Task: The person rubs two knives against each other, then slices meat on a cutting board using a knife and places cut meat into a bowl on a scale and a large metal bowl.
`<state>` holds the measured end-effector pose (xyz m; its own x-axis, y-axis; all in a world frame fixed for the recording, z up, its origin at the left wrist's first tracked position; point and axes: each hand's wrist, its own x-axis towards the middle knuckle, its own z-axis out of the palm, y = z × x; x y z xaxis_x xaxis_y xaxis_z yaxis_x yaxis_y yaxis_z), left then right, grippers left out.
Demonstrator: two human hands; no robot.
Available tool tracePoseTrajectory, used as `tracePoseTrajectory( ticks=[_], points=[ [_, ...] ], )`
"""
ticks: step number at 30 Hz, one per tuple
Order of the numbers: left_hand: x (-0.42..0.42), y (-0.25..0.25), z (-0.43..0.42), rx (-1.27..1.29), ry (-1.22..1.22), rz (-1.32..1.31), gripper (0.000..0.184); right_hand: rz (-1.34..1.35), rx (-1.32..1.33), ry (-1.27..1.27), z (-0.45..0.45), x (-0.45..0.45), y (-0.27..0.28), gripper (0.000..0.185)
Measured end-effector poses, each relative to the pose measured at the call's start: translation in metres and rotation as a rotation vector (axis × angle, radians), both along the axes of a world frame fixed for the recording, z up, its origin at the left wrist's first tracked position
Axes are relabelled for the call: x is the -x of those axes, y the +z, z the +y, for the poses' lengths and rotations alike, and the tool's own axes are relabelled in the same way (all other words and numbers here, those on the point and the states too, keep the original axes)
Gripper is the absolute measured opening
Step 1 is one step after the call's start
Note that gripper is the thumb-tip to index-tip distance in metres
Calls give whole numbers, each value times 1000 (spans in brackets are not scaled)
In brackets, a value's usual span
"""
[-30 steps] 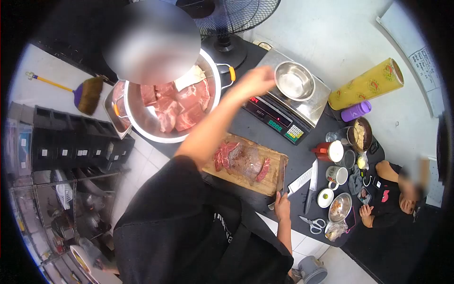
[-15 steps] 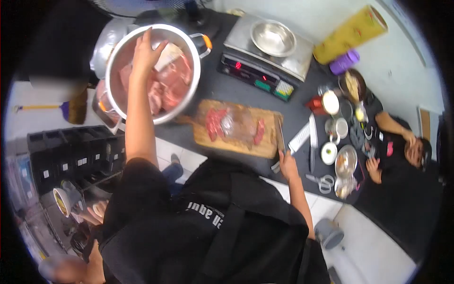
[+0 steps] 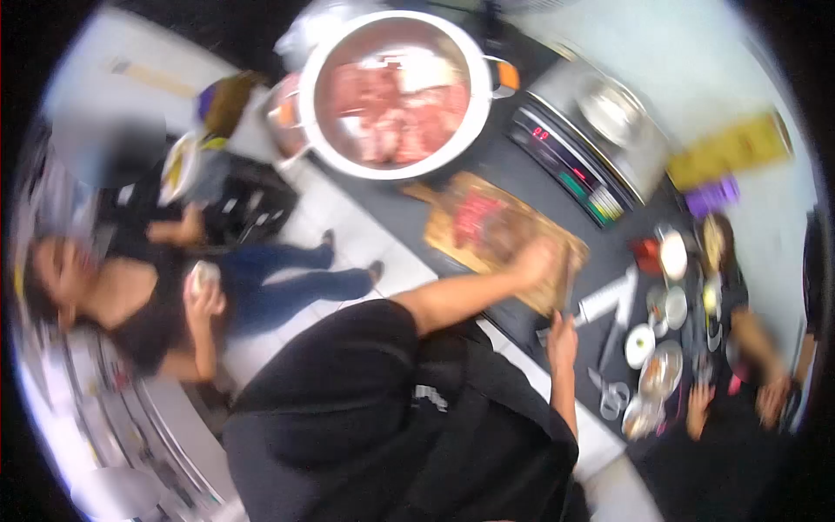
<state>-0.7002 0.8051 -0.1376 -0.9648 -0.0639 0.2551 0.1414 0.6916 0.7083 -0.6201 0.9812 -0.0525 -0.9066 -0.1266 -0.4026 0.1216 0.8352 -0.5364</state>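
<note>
My left hand (image 3: 534,261) is over the right part of the wooden cutting board (image 3: 442,233), where a small meat strip lay earlier. Motion blur smears its fingers, so I cannot tell whether they hold anything. My right hand (image 3: 563,337) is closed round the handle of a knife (image 3: 570,291), whose blade lies along the board's right edge. Red raw meat (image 3: 477,219) sits on the board's left half, partly under what looks like clear plastic. Beyond the board stands a large metal pot (image 3: 309,113) with big pieces of raw meat (image 3: 409,113) inside.
A digital scale (image 3: 557,165) carries a metal bowl (image 3: 611,111). To the right are another knife (image 3: 616,335), scissors (image 3: 614,398), a white cup (image 3: 640,346) and a metal bowl (image 3: 661,370). One co-worker (image 3: 130,296) stands at left, another (image 3: 739,418) at right.
My left hand has left the pot and come down to the board's right side. My right hand still grips the knife. The view has turned, and the co-worker at left shows more fully.
</note>
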Motion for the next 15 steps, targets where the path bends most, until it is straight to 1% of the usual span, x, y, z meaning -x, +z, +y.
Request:
tracePoseTrajectory(
  ticks=[1,2,3,4,5,6,7,8,9,10,11,12,14,15],
  points=[
    [1,2,0,-37,-108,78,19,18,36,95,-3,-4,-4,40],
    [-1,21,8,287,-7,-120,22,19,19,23,-1,-7,-8,40],
    [-3,21,13,401,-6,-132,24,19,-9,-71,4,-9,-10,40],
    [-5,37,8,436,-172,-246,27,79,-49,-24,8,-13,-14,40],
    [-9,33,11,434,-137,-226,27,141,-98,7,14,-16,-19,40],
    [-12,22,15,290,-102,-169,29,164,-101,26,20,-16,-21,40],
    [-13,25,12,150,-77,-109,31,190,-99,47,21,-17,-22,40],
    [-12,28,8,147,-69,-93,31,212,-97,64,20,-17,-24,40],
    [-18,47,1,-71,-66,-188,31,226,-99,66,10,-14,-11,40],
    [-24,59,-6,-291,-69,-286,31,44,-116,-17,-7,-12,21,41],
    [-24,56,-13,-294,-70,-279,31,-140,-133,-101,-21,-13,38,41],
    [-24,53,-19,-301,-33,-258,30,-12,-131,-23,22,-10,-42,41],
    [-24,46,-32,-317,14,-237,30,-48,-126,-61,-18,-16,10,41],
    [-22,44,-44,-425,-62,-259,28,-84,-115,-104,-36,-19,31,40]
  ],
)
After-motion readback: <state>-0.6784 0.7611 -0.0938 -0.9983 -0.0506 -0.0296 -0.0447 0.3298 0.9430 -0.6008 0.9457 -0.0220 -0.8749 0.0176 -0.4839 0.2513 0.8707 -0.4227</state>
